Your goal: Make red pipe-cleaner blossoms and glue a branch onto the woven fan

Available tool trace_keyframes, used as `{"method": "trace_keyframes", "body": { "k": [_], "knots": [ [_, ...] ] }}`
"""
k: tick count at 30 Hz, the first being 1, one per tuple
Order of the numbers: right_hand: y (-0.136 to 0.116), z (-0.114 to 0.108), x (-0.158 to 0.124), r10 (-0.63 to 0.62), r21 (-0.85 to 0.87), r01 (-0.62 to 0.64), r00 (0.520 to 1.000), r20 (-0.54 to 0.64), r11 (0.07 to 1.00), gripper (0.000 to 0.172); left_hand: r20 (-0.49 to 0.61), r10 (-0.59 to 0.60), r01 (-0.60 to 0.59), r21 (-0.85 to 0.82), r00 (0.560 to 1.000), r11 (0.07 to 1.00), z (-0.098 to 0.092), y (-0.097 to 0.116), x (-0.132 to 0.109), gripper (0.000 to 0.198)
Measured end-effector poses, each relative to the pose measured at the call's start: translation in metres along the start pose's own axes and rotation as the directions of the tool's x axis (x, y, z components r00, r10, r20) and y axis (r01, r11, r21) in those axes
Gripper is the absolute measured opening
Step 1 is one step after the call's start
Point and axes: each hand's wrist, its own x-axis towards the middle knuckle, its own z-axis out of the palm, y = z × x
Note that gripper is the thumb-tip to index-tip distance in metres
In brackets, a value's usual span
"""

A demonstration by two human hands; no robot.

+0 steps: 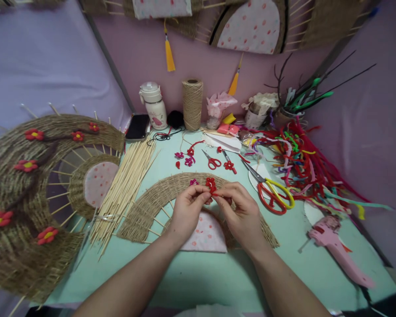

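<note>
A small red flower bent from pipe cleaner (210, 184) is held up between my two hands. My left hand (190, 210) pinches it from the left with thumb and forefinger. On the other side my right hand (239, 213) is closed on its red stem, fingertips nearly meeting the left ones. Beneath both hands lies a woven twine fan (171, 187) with stick ribs and a dotted white fabric half-circle (206, 235). A small magenta flower (193, 182) shows on the fan's upper band, just beyond my left fingers.
Behind the fan lie small red scissors (214, 163), more flowers (188, 161) and large scissors (272, 193). Bamboo sticks (128, 176) and a bigger flowered fan (13, 185) are left. Tangled pipe cleaners (303, 154) and a pink glue gun (339, 253) are right. A twine spool (193, 105) and bottle (154, 108) stand behind.
</note>
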Motion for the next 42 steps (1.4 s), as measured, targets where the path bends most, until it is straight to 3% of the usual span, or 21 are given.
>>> {"method": "trace_keyframes", "body": {
  "k": [5,13,28,35,42],
  "knots": [
    [0.0003,-0.0010,-0.0001,-0.016,-0.015,0.016,0.999,-0.030,1.000,0.014,0.024,-0.094,0.097,-0.226,0.995,0.969,0.0014,-0.0049,0.0021,0.024],
    [0.0007,0.0002,0.0000,-0.032,-0.032,0.033,0.999,0.025,0.999,0.012,0.047,-0.173,0.179,-0.349,0.984,0.920,0.0003,-0.0015,0.0036,0.027],
    [-0.0019,-0.0011,0.0002,-0.029,0.020,0.028,0.998,0.054,0.999,0.009,0.078,-0.152,0.171,-0.417,0.985,0.893,0.0002,-0.0010,0.0031,0.026],
    [-0.0002,-0.0015,-0.0003,-0.115,-0.020,0.115,0.993,0.021,0.993,0.013,0.100,-0.183,0.208,-0.423,0.978,0.882,-0.0004,-0.0019,0.0030,0.026],
    [-0.0016,-0.0017,-0.0006,-0.062,0.038,0.058,0.990,0.128,0.998,0.015,0.150,-0.161,0.212,-0.442,0.975,0.871,0.0003,-0.0015,0.0020,0.026]
  ]
}}
